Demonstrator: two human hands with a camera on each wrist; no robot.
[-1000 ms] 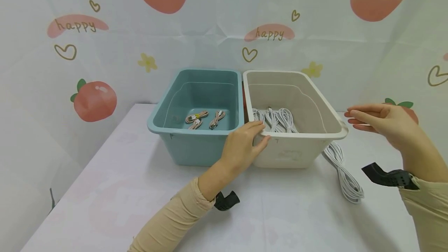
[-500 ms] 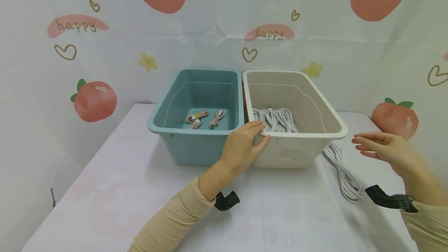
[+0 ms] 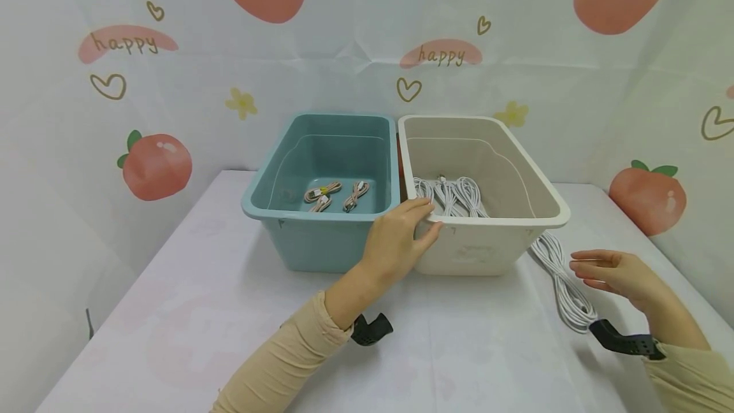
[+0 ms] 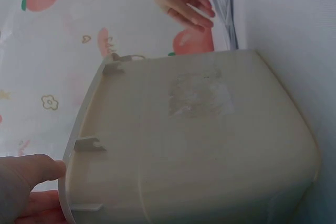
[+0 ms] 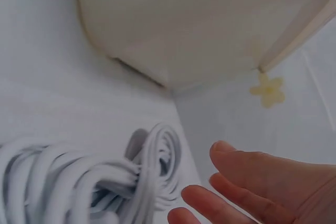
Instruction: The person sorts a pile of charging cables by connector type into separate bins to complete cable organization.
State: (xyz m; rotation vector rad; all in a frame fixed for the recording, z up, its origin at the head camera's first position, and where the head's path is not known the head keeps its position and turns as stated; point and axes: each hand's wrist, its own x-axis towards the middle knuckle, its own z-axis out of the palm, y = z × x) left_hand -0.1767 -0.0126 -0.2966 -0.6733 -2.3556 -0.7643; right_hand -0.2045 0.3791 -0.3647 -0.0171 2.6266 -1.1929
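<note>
My left hand (image 3: 395,241) grips the near left corner of the cream plastic bin (image 3: 487,247); in the left wrist view the thumb (image 4: 50,169) lies against the outside of its rim. Several coiled white cables (image 3: 459,196) lie inside that bin. Over the table to the right, my right hand (image 3: 625,279) holds nothing, its fingers loosely extended. Just left of it lies a long bundled white cable (image 3: 564,285), beside the bin's right side. The right wrist view shows this cable (image 5: 79,182) looped and tied, apart from the fingers (image 5: 210,203).
A blue bin (image 3: 321,241) stands against the cream bin's left side, with several small pinkish cable bundles (image 3: 323,191) on its floor. Both stand on a white-covered table (image 3: 436,349). A printed cloth (image 3: 344,81) hangs behind.
My right hand has come down from beside the cream bin's rim to just above the table, close to the bundled white cable. The left hand has stayed on the rim.
</note>
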